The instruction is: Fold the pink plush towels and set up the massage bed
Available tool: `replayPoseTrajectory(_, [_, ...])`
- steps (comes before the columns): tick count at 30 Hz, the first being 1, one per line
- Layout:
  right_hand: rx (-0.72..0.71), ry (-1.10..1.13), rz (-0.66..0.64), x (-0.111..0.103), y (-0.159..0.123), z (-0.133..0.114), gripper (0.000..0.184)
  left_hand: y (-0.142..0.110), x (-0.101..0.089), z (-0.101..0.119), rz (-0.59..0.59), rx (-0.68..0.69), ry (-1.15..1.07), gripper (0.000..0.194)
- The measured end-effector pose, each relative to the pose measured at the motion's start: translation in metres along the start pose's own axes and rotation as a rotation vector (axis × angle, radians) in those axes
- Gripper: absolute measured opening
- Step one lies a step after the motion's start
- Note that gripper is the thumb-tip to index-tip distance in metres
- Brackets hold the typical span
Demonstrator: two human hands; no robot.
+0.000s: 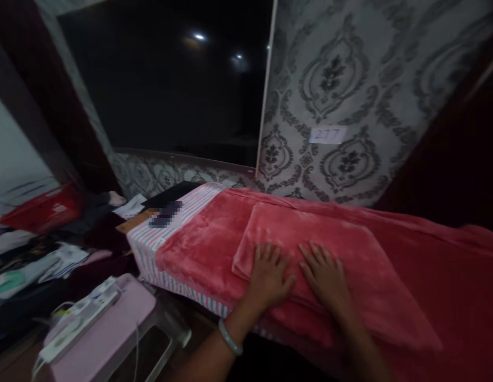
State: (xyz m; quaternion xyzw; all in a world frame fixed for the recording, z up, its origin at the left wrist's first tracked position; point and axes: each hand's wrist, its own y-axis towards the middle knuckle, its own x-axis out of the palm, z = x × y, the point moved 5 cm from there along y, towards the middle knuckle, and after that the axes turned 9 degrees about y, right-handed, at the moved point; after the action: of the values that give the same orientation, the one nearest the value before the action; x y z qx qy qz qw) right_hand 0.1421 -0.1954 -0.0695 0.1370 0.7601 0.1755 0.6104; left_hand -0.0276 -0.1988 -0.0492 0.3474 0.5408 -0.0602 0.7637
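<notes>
A folded pink-red plush blanket (329,233) lies flat on a larger spread of the same fleecy red cloth (202,239). My left hand (270,273) rests palm down near its left side, fingers spread, with a pale bangle on the wrist. Beside it, my right hand (324,273) presses flat on the same folded piece, its fingers also apart. Neither hand grips anything. Under the red cloth, a striped pink, white and grey sheet (147,249) shows at the left end and along the front edge.
A pink stool (131,302) with a white power strip (83,318) stands at the lower left. Heaped clothes (63,260) and a red bag (47,207) lie behind it. A large dark television (170,79) hangs on the patterned wall (329,69), near a paper label (327,135).
</notes>
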Motion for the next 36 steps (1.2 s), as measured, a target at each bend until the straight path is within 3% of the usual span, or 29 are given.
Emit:
replayPoseTrajectory(5, [0.061,0.063,-0.062,-0.017,0.004,-0.011,0.050,0.000,-0.009,-0.004,0.015,0.047,-0.005,0.039])
replayPoseTrajectory(8, [0.103,0.128,-0.104,-0.025,0.003,-0.013,0.050,-0.011,-0.021,-0.016,0.085,0.065,-0.048,0.036])
replayPoseTrajectory(13, [0.111,0.224,-0.096,-0.032,0.005,-0.016,0.049,-0.019,-0.041,-0.064,0.233,-0.160,-0.079,0.039])
replayPoseTrajectory(17, [0.069,0.377,0.033,-0.041,0.000,-0.009,0.046,-0.014,-0.040,-0.101,0.203,-0.401,-0.322,0.059])
replayPoseTrajectory(20, [0.078,0.456,0.290,-0.059,-0.021,0.016,0.045,-0.011,-0.036,-0.116,0.132,-0.530,-0.459,0.065])
replayPoseTrajectory(22, [0.165,0.430,0.474,-0.071,-0.045,0.043,0.047,-0.007,-0.036,-0.121,0.095,-0.571,-0.484,0.069])
replayPoseTrajectory(24, [0.305,0.410,0.559,-0.076,-0.072,0.071,0.053,-0.002,-0.037,-0.122,0.051,-0.603,-0.498,0.076])
replayPoseTrajectory(29, [0.659,0.562,0.429,-0.063,-0.108,0.115,0.077,0.009,-0.037,-0.110,-0.034,-0.680,-0.581,0.087])
replayPoseTrajectory(33, [0.618,0.799,0.467,-0.068,-0.098,0.112,0.078,0.013,-0.050,-0.095,0.023,-0.688,-0.882,0.080])
replayPoseTrajectory(36, [0.509,0.938,0.521,-0.083,-0.092,0.095,0.076,0.014,-0.075,-0.105,0.144,-0.772,-0.818,0.071])
